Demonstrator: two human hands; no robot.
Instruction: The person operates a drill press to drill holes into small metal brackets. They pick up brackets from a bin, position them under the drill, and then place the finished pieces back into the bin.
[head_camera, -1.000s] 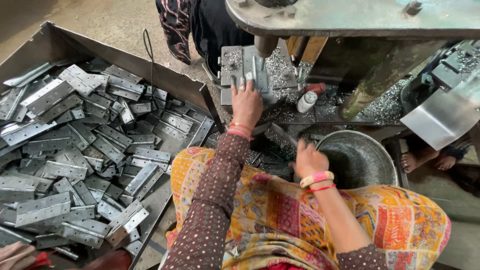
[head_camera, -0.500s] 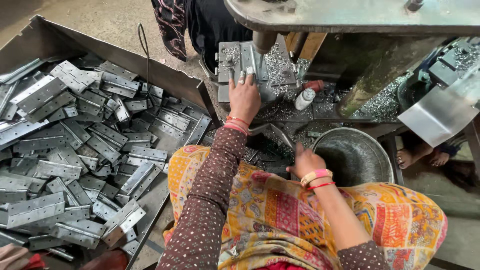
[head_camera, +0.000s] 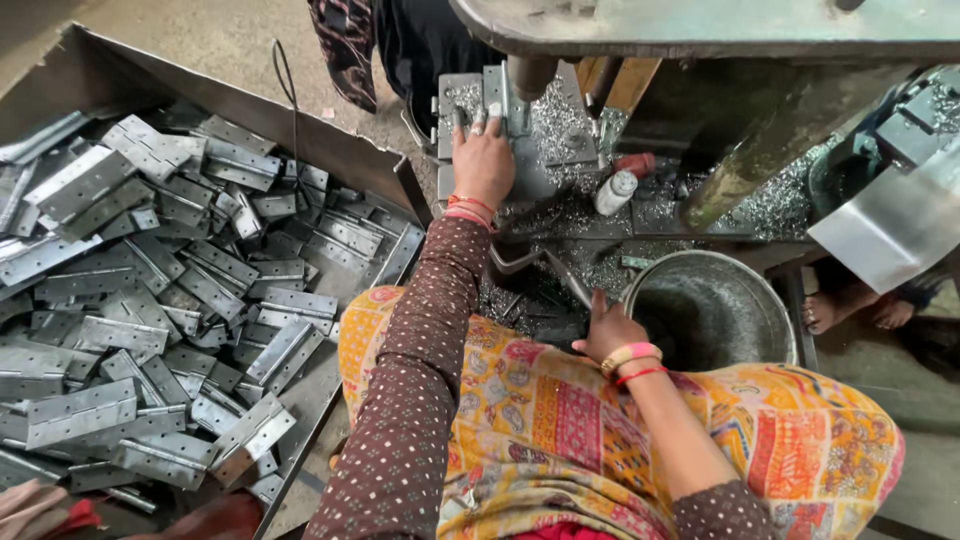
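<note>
My left hand reaches forward and presses its fingers down on a grey metal hinge plate lying on the machine's work table under the drill spindle. My right hand is low by my lap, closed around the end of a thin metal lever handle that runs up and left toward the machine. Metal shavings cover the table around the plate.
A large sheet-metal tray on my left holds several loose hinge plates. A steel bucket stands right of my right hand. A small white bottle lies on the table. Another person's feet are at the right.
My left hand has slid a little farther forward on the hinge plate, toward the spindle. My right hand stays on the lever handle in nearly the same place.
</note>
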